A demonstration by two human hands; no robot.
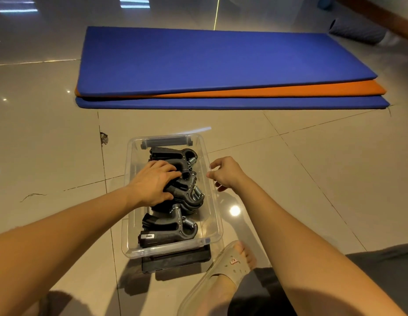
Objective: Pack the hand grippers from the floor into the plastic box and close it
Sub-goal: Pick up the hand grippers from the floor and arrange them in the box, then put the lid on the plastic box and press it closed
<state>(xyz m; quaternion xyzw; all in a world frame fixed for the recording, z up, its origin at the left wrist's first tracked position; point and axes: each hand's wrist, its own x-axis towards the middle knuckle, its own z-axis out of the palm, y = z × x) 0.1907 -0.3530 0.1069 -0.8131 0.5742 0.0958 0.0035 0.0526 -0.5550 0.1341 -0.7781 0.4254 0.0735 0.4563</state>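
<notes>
L hand (pixel 152 181) gripping hand gripper (pixel 185 188) in plastic box (pixel 175 246), R hand (pixel 227 173) loose, empty

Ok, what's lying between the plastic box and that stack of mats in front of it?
Nothing but bare floor tile lies between the plastic box and the stacked blue and orange mats. The head view shows that stretch unobstructed.

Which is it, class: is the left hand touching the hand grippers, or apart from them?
Touching. The head view shows the left hand gripping the hand grippers inside the plastic box, with no gap between them.
</notes>
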